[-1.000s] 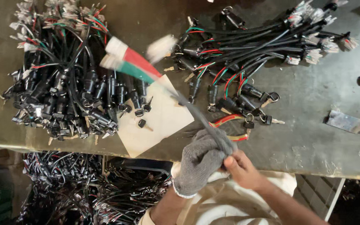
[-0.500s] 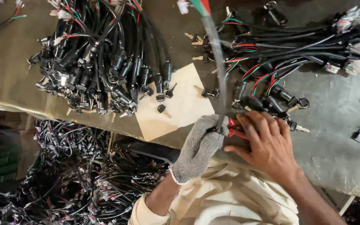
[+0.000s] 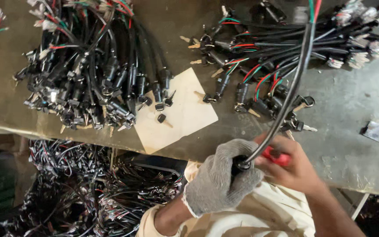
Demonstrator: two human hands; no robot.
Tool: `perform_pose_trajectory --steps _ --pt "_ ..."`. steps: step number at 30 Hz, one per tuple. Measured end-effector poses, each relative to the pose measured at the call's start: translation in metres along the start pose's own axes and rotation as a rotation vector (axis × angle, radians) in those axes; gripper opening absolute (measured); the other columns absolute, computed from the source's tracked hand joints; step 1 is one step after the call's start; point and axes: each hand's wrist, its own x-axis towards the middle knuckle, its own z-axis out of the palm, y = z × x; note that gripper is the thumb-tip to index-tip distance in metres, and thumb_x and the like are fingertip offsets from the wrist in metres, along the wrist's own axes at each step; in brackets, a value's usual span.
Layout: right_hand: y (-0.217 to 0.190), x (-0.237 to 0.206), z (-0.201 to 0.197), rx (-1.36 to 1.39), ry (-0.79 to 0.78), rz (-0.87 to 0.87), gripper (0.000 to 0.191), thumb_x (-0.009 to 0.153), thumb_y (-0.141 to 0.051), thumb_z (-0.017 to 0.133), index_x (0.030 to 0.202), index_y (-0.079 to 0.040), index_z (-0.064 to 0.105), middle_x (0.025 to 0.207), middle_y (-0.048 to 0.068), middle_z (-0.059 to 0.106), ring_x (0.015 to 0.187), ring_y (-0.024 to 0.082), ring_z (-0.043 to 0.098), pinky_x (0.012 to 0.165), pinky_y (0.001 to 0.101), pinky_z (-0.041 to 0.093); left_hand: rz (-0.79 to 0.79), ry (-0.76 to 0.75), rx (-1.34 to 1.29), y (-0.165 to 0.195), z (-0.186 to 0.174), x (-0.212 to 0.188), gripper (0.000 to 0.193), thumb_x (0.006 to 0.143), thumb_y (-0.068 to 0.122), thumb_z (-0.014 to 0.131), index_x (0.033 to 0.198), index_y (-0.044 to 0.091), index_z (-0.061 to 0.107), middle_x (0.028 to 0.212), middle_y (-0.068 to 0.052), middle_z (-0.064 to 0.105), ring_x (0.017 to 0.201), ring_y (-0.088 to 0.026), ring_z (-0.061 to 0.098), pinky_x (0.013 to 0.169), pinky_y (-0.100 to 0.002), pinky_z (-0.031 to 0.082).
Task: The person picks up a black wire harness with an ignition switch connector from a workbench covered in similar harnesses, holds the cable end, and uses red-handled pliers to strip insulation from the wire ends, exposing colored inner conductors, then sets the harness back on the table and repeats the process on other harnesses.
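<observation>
Two hands meet at the near edge of the workbench [image 3: 365,162]. The left hand [image 3: 218,177], in a grey knit glove, is clamped around the black end fitting of a cable harness [image 3: 301,66]; the harness rises from that fist and runs up across the bench, out of view at the top. The right hand [image 3: 292,169], bare, is closed on a red-handled tool [image 3: 277,157] pressed against the same fitting; its tip is hidden.

Judged from this grip, good practice is to hold the fitting steady in the gloved fist, keep the tool in line with it, and leave the cable slack.

Left of the harness lies a pale card sheet [image 3: 176,114]; beyond it, a bundle of finished harnesses [image 3: 93,66]. Another pile [image 3: 277,57] lies behind the harness.
</observation>
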Motion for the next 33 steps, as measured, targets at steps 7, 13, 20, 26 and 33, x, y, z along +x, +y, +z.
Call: perform_pose_trajectory --steps 7,13,20,26,33 --pt "-0.04 0.025 0.006 -0.565 0.193 -0.244 0.041 0.072 0.004 0.063 0.113 -0.002 0.064 0.127 0.014 0.071 0.119 0.033 0.07 0.088 0.0389 0.059 -0.249 -0.019 -0.099 0.009 0.006 -0.006 0.07 0.105 0.02 0.069 0.158 -0.004 0.03 0.108 -0.012 0.066 0.087 -0.022 0.069 0.082 -0.035 0.058" --pt "-0.031 0.025 0.008 -0.689 0.087 -0.158 0.033 0.06 -0.012 0.08 0.09 -0.008 0.067 0.093 0.008 0.072 0.088 0.03 0.072 0.069 0.0423 0.056 -0.196 -0.086 -0.078 -0.002 0.003 -0.005 0.075 0.104 0.017 0.066 0.16 -0.005 0.022 0.137 -0.022 0.062 0.116 -0.029 0.07 0.101 -0.039 0.056" --pt "-0.029 0.025 0.002 -0.58 0.091 -0.212 0.039 0.063 -0.018 0.081 0.095 -0.007 0.064 0.094 0.01 0.069 0.085 0.032 0.069 0.07 0.0414 0.056 -0.289 -0.183 -0.028 -0.005 -0.001 -0.01 0.082 0.101 0.014 0.069 0.166 0.0 0.02 0.119 -0.017 0.067 0.104 -0.027 0.068 0.095 -0.038 0.056" --pt "-0.029 0.02 0.01 -0.569 0.018 -0.072 0.042 0.062 -0.015 0.079 0.101 -0.008 0.065 0.105 0.008 0.072 0.087 0.032 0.069 0.068 0.0434 0.052 -0.064 0.137 0.217 -0.016 0.015 -0.013 0.074 0.093 0.008 0.078 0.157 0.003 0.04 0.116 -0.015 0.069 0.091 -0.027 0.071 0.08 -0.037 0.059" --pt "-0.018 0.009 0.012 -0.602 0.059 -0.134 0.045 0.059 -0.015 0.076 0.102 -0.009 0.062 0.107 0.007 0.07 0.095 0.034 0.067 0.076 0.0437 0.055 -0.04 0.229 0.448 -0.009 0.025 -0.019 0.07 0.091 0.011 0.083 0.152 0.004 0.047 0.113 -0.015 0.071 0.09 -0.03 0.073 0.071 -0.039 0.056"
